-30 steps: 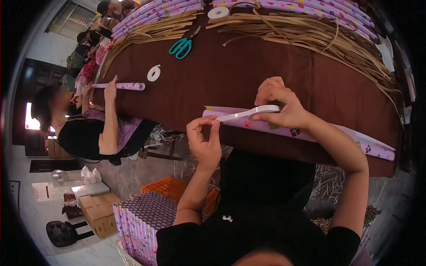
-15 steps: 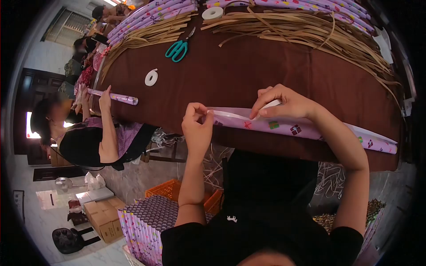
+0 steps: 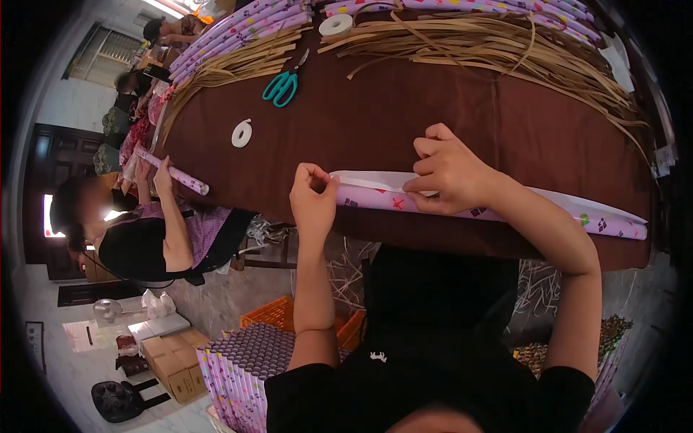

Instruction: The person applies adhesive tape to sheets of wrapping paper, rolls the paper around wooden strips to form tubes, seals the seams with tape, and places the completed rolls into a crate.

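Observation:
In front of me along the table edge lies a roll of lilac wrapping paper (image 3: 375, 198) printed with small gift boxes, its white flap (image 3: 577, 203) partly unrolled. My left hand (image 3: 314, 196) pinches the flap's left end between thumb and fingers. My right hand (image 3: 451, 173) is bent over the middle of the roll, thumb and fingertips closed on a narrow white strip (image 3: 369, 184) that runs along the paper's edge. The fingertips partly hide where they grip the strip.
Teal-handled scissors (image 3: 281, 86) and a white tape roll (image 3: 242, 133) lie on the brown table (image 3: 375, 115); another tape roll (image 3: 336, 25) is farther back. Flat brown strips (image 3: 462, 47) and lilac rolls (image 3: 245, 29) line the far side. A co-worker (image 3: 144, 234) at left handles another tube (image 3: 177, 173).
My right hand has turned over, its fingers curling more over the paper roll. My left hand stays at the left end. The co-worker's tube has shifted slightly down and left.

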A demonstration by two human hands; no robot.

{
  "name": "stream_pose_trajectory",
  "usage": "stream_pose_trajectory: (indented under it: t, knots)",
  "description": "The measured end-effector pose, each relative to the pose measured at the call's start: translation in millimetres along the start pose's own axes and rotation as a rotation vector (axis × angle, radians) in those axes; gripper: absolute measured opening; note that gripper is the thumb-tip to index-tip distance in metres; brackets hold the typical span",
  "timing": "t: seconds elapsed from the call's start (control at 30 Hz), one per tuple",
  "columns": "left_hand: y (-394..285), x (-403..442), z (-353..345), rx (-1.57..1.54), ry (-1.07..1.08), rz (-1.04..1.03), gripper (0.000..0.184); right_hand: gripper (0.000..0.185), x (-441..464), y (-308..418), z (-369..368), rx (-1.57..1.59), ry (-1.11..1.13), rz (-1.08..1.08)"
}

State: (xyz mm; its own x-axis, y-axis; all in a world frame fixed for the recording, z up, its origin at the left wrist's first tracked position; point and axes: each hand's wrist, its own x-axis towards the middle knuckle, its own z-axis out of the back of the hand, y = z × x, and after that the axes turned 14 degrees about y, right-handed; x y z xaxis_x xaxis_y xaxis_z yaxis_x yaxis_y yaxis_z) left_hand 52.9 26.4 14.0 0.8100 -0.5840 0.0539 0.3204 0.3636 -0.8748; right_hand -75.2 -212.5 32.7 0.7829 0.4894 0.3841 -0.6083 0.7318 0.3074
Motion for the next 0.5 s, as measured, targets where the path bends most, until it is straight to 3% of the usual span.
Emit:
stream_pose_trajectory:
  t: [0.3, 0.5]
  knots:
    - [-0.5, 0.3, -1.3, -0.041, -0.003, 0.032, 0.022, 0.007, -0.6, 4.0, 5.4, 0.08, -0.078, -0.009]
    - [1.6, 3.8, -2.8, 0.022, -0.036, 0.02, 0.021, 0.008, -2.8, 1.8, 4.8, -0.049, -0.089, -0.013]
